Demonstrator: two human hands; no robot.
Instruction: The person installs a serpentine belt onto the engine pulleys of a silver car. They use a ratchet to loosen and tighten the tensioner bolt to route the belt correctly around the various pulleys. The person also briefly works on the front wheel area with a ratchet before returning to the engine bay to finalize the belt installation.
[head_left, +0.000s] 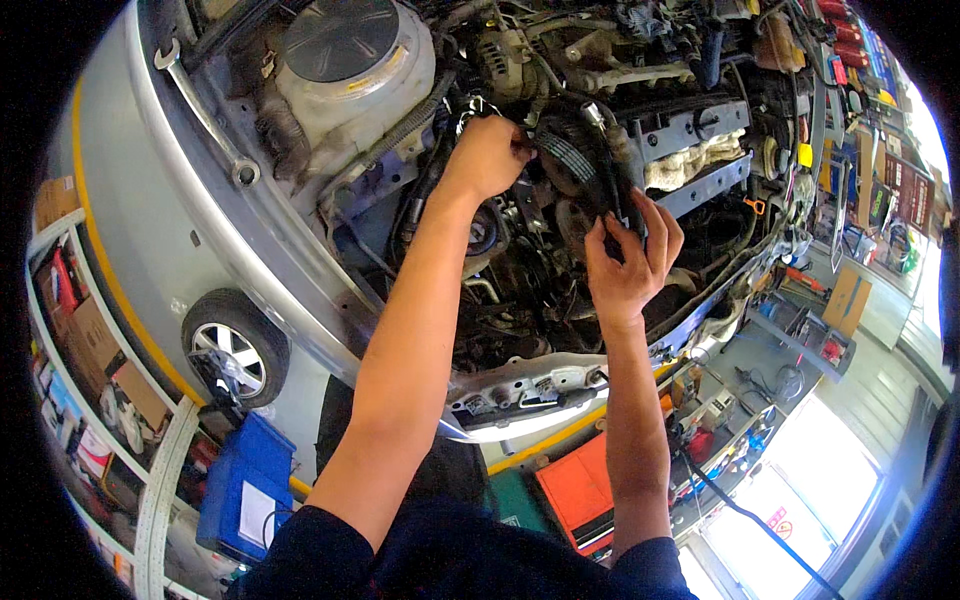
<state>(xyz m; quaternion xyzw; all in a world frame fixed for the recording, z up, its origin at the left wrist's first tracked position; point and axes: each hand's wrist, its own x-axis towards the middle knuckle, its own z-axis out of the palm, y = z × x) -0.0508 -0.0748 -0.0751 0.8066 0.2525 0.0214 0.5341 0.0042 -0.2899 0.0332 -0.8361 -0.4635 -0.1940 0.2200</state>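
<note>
Deep in the engine bay (pixel 535 305) now, working at the ribbed black belt (pixel 565 156)! Apparently pinching its lower stretch with the right hand (pixel 632 265); curled beside it with the left hand (pixel 488 160), cannot tell around what. Best keep it flat, untwisted, evenly tensioned.

in the upper middle of the frame, the curved band (pixel 566 156) is black with pale blue-green stripes, and right of it a crossbar (pixel 703 188) is blue-grey. at upper left, the spanner (pixel 208 112) is silver, the fender (pixel 265 240) silver-grey and the dome (pixel 350 98) off-white under a near-black cap (pixel 340 38). lower down, the tyre (pixel 275 345) is black, the box (pixel 225 485) blue, the case (pixel 578 482) orange-red and the floor line (pixel 98 260) yellow.
</note>
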